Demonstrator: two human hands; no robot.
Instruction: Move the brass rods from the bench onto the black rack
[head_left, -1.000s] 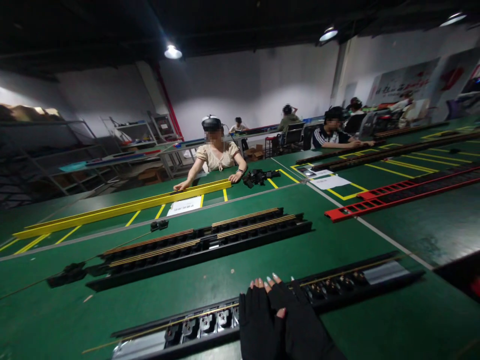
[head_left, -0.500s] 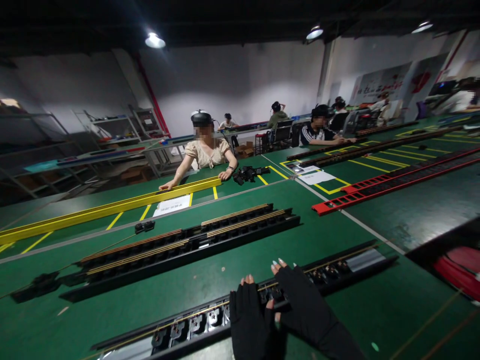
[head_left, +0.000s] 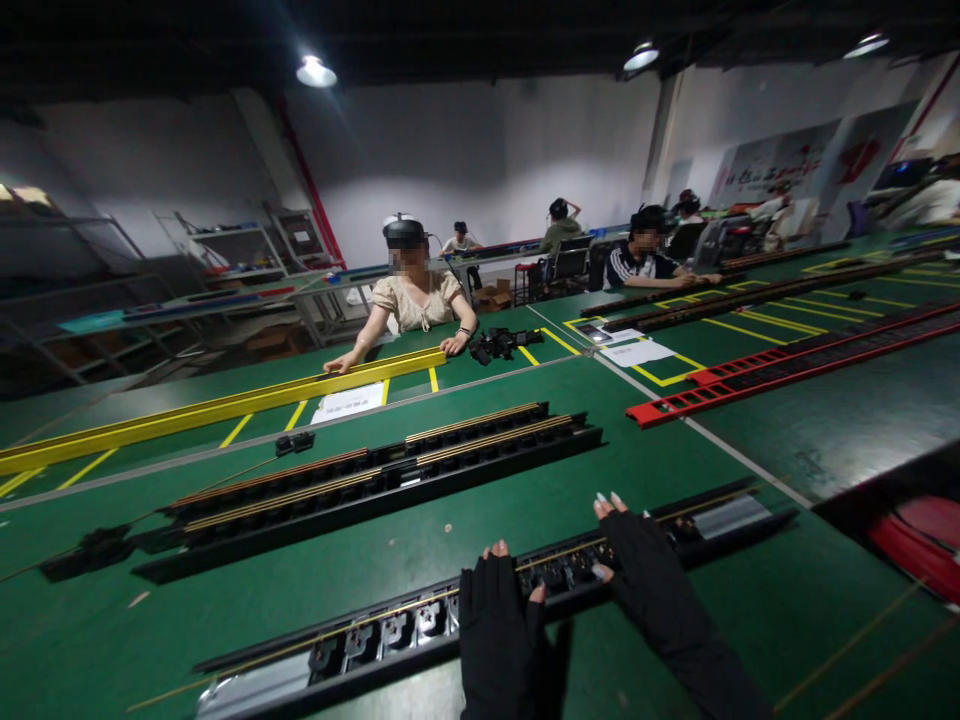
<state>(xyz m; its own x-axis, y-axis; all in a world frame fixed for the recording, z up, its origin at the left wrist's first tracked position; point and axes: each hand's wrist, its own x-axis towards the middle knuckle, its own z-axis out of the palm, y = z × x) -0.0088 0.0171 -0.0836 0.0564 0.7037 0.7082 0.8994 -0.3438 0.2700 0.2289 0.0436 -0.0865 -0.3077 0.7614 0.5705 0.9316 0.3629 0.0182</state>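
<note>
A long black channel rail (head_left: 360,680) lies slantwise on the table before me. A row of small black fittings sits inside it, and a thin brass-coloured rod (head_left: 390,612) runs along its length. Across the middle of the rail rests my left hand (head_left: 499,620), in a black fingerless glove, fingers lying flat and thumb apart. Further right along the same rail is my right hand (head_left: 645,555), also gloved, its fingers stretched over the far edge and its thumb spread from them near the close side. Both palms hide parts of the rail.
Behind it lies another black rail assembly (head_left: 375,500) with brass rods. Across the table a co-worker's hands touch a yellow rail (head_left: 225,400); black parts (head_left: 502,344) lie nearby. A red ladder-like frame (head_left: 675,405) lies at right. A red seat (head_left: 915,540) stands beside the table.
My right hand has moved right along the rail, away from my left hand, uncovering more fittings between them. The left hand remains on the rail. The view has shifted slightly.
</note>
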